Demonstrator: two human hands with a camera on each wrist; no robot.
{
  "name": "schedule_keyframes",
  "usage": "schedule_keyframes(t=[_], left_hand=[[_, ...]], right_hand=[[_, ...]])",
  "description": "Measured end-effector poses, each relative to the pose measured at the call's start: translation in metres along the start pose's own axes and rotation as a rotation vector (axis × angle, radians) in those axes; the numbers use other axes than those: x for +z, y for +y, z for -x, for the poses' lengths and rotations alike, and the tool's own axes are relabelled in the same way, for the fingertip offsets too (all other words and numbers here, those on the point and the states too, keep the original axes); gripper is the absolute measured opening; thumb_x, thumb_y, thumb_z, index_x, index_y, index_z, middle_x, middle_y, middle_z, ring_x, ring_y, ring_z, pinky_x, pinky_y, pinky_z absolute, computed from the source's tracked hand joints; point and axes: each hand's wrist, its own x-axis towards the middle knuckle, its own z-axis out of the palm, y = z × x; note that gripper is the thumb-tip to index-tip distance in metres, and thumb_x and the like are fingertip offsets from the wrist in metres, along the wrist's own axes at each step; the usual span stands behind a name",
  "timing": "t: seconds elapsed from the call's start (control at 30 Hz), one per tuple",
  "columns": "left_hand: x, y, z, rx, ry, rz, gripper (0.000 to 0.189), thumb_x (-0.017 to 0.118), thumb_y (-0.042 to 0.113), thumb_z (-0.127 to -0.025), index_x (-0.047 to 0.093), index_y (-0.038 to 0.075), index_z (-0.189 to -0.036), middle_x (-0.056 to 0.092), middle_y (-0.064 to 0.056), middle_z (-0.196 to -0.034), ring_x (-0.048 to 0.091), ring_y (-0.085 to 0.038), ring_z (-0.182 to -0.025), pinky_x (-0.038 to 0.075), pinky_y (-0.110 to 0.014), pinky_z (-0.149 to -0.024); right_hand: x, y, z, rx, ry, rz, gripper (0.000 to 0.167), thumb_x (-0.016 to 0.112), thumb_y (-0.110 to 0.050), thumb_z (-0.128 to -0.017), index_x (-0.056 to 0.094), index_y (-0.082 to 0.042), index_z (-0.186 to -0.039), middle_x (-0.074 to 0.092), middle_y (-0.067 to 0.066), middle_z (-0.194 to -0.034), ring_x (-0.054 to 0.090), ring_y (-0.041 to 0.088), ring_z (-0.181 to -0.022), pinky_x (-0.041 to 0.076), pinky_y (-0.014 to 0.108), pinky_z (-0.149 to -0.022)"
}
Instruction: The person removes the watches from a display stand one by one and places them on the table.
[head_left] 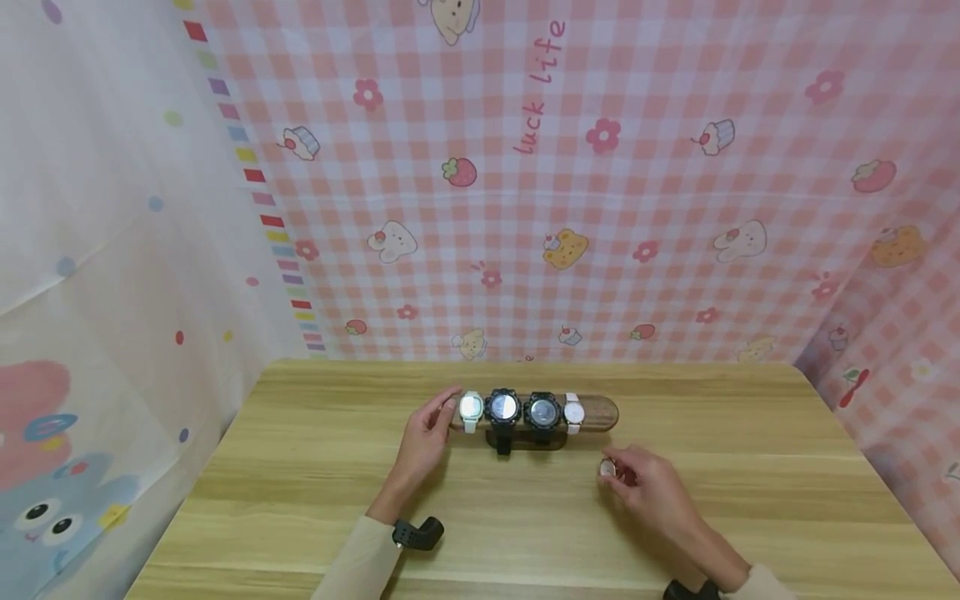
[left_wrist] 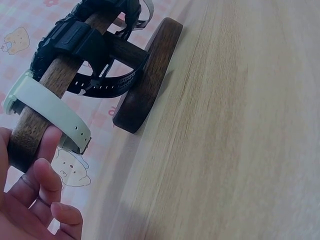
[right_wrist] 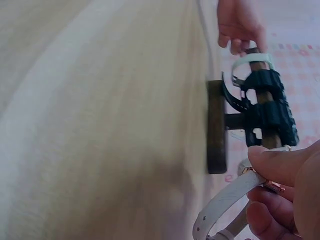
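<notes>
A dark wooden watch stand [head_left: 602,413] stands on the table, with several watches round its bar. From the left come a pale mint watch [head_left: 471,407], a black watch [head_left: 503,407], another black watch [head_left: 542,412] and a white-strapped watch [head_left: 573,414]. My left hand [head_left: 420,442] grips the bar's left end, its fingers beside the mint strap [left_wrist: 55,107]. Right of and nearer than the stand, my right hand [head_left: 658,492] pinches a watch [head_left: 607,468] with a white strap [right_wrist: 225,197] and rose-gold metal parts. This strap hangs in a loop below the fingers.
The wood-grain table [head_left: 337,492] reaches a pink checked cloth [head_left: 525,192] at its back edge. A white patterned cloth [head_left: 112,250] hangs on the left. Black bands [head_left: 418,533] sit on both wrists.
</notes>
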Motion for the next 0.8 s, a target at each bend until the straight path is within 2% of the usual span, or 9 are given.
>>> schedule_keyframes(t=[0.1, 0.27, 0.47, 0.63, 0.8], left_hand=[[-0.001, 0.005, 0.001, -0.003, -0.011, -0.006, 0.035, 0.048, 0.016, -0.106, 0.057, 0.006, -0.138, 0.052, -0.008, -0.068, 0.054, -0.035, -0.067, 0.039, -0.019, -0.051], [0.001, -0.011, -0.004, 0.008, 0.006, -0.010, 0.035, 0.049, 0.020, -0.106, 0.058, 0.009, -0.138, 0.054, -0.011, -0.071, 0.054, -0.036, -0.068, 0.039, -0.019, -0.052], [0.002, -0.022, -0.007, 0.023, 0.014, -0.001, 0.035, 0.050, 0.025, -0.105, 0.060, 0.013, -0.136, 0.057, -0.022, -0.078, 0.055, -0.027, -0.066, 0.041, -0.020, -0.053], [0.003, -0.025, -0.007, 0.023, 0.004, 0.003, 0.035, 0.049, 0.025, -0.106, 0.060, 0.014, -0.137, 0.059, -0.026, -0.082, 0.058, -0.032, -0.070, 0.041, -0.019, -0.053], [0.003, -0.025, -0.008, 0.034, 0.002, 0.003, 0.036, 0.050, 0.026, -0.105, 0.060, 0.013, -0.137, 0.059, -0.028, -0.081, 0.058, -0.036, -0.070, 0.041, -0.019, -0.053]], right_hand=[[0.004, -0.001, 0.002, 0.044, -0.045, 0.002, 0.038, 0.085, 0.002, -0.069, 0.072, 0.005, -0.105, 0.059, -0.008, -0.074, 0.049, -0.004, -0.066, 0.048, 0.018, -0.056], [0.009, -0.002, 0.004, 0.120, -0.104, 0.014, 0.038, 0.085, 0.000, -0.071, 0.072, 0.004, -0.107, 0.057, -0.009, -0.075, 0.049, -0.002, -0.066, 0.048, 0.020, -0.059], [0.015, -0.003, 0.004, 0.141, -0.140, 0.022, 0.034, 0.084, -0.003, -0.073, 0.073, 0.001, -0.105, 0.056, -0.010, -0.074, 0.048, -0.002, -0.065, 0.047, 0.020, -0.059], [0.018, -0.003, 0.003, 0.173, -0.175, 0.022, 0.033, 0.083, -0.004, -0.075, 0.073, -0.001, -0.106, 0.059, -0.009, -0.075, 0.050, -0.002, -0.066, 0.049, 0.019, -0.061], [0.021, -0.002, 0.003, 0.155, -0.181, 0.008, 0.028, 0.083, -0.005, -0.076, 0.074, -0.003, -0.102, 0.060, -0.008, -0.076, 0.051, -0.002, -0.067, 0.049, 0.019, -0.060]])
